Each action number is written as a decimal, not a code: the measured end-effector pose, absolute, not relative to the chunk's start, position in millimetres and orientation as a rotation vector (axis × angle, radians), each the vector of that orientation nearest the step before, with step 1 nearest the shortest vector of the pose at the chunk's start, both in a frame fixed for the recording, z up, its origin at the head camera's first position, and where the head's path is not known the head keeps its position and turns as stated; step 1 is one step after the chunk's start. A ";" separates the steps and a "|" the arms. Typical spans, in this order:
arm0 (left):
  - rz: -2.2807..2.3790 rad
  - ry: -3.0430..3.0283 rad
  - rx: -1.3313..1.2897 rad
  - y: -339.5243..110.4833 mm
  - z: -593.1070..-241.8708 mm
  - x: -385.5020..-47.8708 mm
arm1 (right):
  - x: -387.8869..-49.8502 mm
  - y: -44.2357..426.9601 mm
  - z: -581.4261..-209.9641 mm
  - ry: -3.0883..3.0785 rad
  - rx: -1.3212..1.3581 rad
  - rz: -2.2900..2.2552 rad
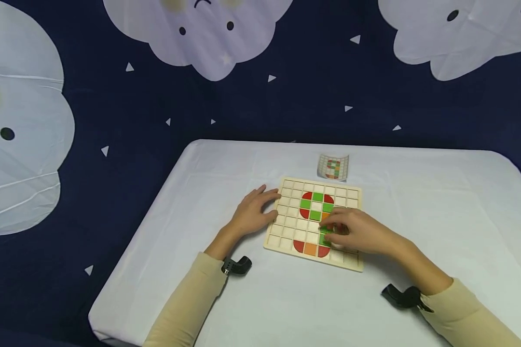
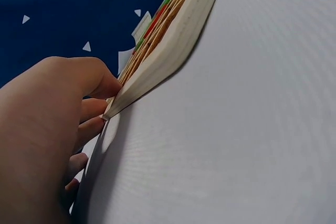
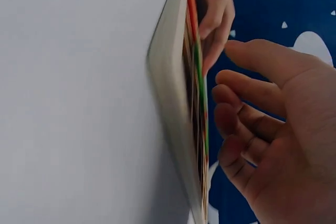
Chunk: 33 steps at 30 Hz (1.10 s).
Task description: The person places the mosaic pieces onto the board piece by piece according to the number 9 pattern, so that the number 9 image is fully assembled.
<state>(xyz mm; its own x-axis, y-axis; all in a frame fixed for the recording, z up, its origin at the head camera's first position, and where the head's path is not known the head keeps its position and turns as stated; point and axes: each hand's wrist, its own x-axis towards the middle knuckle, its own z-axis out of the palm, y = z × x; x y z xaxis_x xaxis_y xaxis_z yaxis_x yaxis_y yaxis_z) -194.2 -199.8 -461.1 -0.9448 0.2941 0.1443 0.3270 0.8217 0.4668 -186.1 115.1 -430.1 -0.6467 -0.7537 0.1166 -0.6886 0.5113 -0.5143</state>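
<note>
A square wooden grid board (image 1: 286, 231) lies on the white table, with red, green and orange tiles set in some of its cells. My left hand (image 1: 252, 212) rests at the board's left edge; in the left wrist view its thumb (image 2: 102, 76) touches the rim. Over the board's right half hovers my right hand (image 1: 364, 232), hiding several cells. Its thumb and loosely bent fingers stand apart beside the green tiles (image 1: 324, 239). In the right wrist view, nothing shows between the fingers (image 3: 247, 85) of that hand.
Behind the board a small curled card (image 1: 322, 166) shows a similar coloured pattern on a grid. The white tablecloth (image 1: 226, 164) reaches to a rounded far edge. Beyond it hangs a dark blue cloth (image 1: 243, 106) with clouds and triangles. Each sleeve end has a black wrist device (image 1: 401, 295).
</note>
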 end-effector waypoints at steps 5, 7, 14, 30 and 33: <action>-0.813 -2.940 -0.493 -203.5 -459.2 -195.9 | -188.7 137.1 -429.8 2.752 -1.207 -0.777; -0.838 -2.930 -0.486 -206.7 -459.2 -195.3 | -189.7 144.9 -431.5 2.805 -1.174 -0.754; -0.877 -2.939 -0.463 -212.1 -457.7 -195.9 | -192.5 172.1 -430.8 2.915 -1.029 -0.695; -0.734 -3.005 -0.536 -237.4 -435.4 -187.9 | -194.9 206.0 -418.4 3.102 -0.902 -0.500; -0.563 -2.997 -0.588 -245.3 -426.2 -186.5 | -196.1 207.9 -414.1 3.122 -0.884 -0.463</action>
<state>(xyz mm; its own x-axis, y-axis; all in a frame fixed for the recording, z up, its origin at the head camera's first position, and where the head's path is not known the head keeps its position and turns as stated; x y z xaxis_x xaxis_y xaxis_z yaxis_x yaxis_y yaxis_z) -186.5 -245.3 -426.2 -0.9278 0.3586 0.1032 0.3716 0.8628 0.3429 -196.1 207.9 -414.1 -0.8461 -0.4919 0.2052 -0.5303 0.8156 -0.2312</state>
